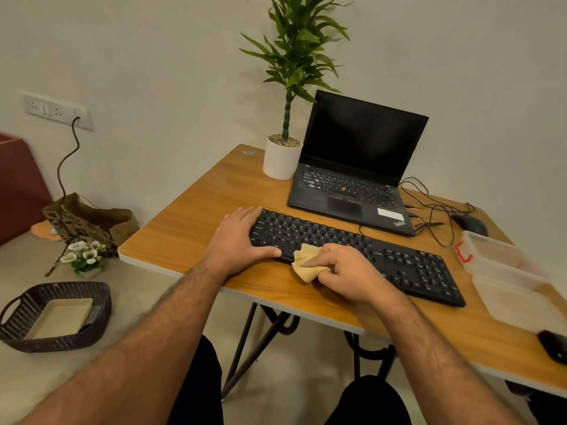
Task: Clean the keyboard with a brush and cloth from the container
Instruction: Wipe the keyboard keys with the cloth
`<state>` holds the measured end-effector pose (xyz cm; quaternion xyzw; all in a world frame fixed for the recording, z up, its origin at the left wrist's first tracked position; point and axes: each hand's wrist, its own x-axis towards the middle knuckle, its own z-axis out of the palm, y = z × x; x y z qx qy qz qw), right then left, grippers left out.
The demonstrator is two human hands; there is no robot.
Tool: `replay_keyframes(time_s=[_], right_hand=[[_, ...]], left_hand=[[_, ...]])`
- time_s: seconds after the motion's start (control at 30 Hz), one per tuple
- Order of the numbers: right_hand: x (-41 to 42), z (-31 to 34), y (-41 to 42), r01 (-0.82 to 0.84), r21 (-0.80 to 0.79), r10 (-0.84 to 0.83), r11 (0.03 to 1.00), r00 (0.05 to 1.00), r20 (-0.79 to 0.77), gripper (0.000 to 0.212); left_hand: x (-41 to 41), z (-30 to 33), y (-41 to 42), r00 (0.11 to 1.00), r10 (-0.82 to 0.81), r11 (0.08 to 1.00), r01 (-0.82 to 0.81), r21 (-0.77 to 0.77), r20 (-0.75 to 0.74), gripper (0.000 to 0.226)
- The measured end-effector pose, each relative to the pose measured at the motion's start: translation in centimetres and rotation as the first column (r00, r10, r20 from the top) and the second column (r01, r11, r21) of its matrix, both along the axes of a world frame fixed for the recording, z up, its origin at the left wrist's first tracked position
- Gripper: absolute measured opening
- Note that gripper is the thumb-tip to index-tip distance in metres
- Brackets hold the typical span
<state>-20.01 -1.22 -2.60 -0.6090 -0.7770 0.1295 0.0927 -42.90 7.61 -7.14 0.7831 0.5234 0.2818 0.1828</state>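
A long black keyboard lies across the wooden table, slanting down to the right. My left hand rests flat over its left end, thumb along the front edge. My right hand is closed around a crumpled tan cloth and presses it against the keyboard's front edge near the middle. A clear plastic container with a red clip stands at the right, its clear lid lying in front of it. A dark object at the table's right edge may be the brush; I cannot tell.
An open black laptop sits behind the keyboard, a white potted plant to its left. Thin cables and a black mouse lie at the back right. On the floor to the left are a woven basket, flowers and a paper bag.
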Motion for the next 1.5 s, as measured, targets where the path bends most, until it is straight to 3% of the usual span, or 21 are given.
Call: replay_keyframes(time_s=[0.27,0.5,0.6,0.7,0.8,0.9,1.0,1.1,1.27,1.33,1.43,1.5], right_hand=[[3.7,0.5,-2.8,0.093,-0.035,-0.093,0.995,0.996,0.007,0.038],[7.2,1.6,-4.8,0.171,-0.204,-0.195,0.964,0.975,-0.106,0.026],[8.0,2.7,-5.3,0.198,-0.043,-0.201,0.979,0.923,-0.327,0.020],[8.2,3.3,-5.7,0.385,0.134,-0.235,0.913,0.765,-0.599,0.021],[8.1,3.1,-6.1,0.474,0.274,-0.234,0.837,0.762,-0.604,0.030],[8.0,2.8,-7.5,0.395,0.259,-0.199,0.881,0.808,-0.555,0.037],[9.4,3.0,-9.7,0.447,0.210,-0.224,0.870,0.736,-0.640,0.037],[11.8,2.8,-12.0,0.605,0.180,-0.311,0.776,0.615,-0.725,0.037],[15.6,2.6,-15.6,0.792,0.094,-0.401,0.604,0.403,-0.823,0.044],[17.1,2.7,-16.9,0.800,-0.001,-0.428,0.600,0.321,-0.845,0.057],[18.9,2.5,-18.8,0.758,-0.107,-0.463,0.643,0.273,-0.843,0.071],[20.1,2.1,-19.8,0.728,-0.160,-0.458,0.667,0.230,-0.859,0.048]], left_hand=[[5.1,0.8,-2.2,0.998,-0.064,0.972,0.057,0.229,0.024,0.068],[8.0,1.4,-4.5,0.984,-0.170,0.956,0.151,0.251,0.058,0.042],[9.4,2.6,-6.1,0.969,-0.174,0.977,0.148,0.152,0.174,0.029],[11.2,3.7,-8.1,0.908,-0.160,0.980,0.194,-0.051,0.386,0.040],[14.1,4.7,-10.2,0.773,-0.122,0.864,0.392,-0.317,0.623,0.051],[17.1,4.9,-11.6,0.662,-0.114,0.740,0.554,-0.381,0.740,0.059],[19.4,4.7,-12.3,0.576,0.008,0.672,0.603,-0.431,0.818,0.045],[21.7,5.0,-13.4,0.575,0.017,0.623,0.634,-0.459,0.818,0.031],[25.6,5.9,-15.1,0.655,-0.220,0.595,0.678,-0.433,0.723,0.028],[27.1,6.3,-15.6,0.661,-0.341,0.544,0.719,-0.433,0.668,0.028],[29.3,6.6,-16.4,0.661,-0.483,0.480,0.748,-0.458,0.574,0.027],[30.5,6.5,-16.7,0.660,-0.541,0.432,0.750,-0.501,0.521,0.029]])
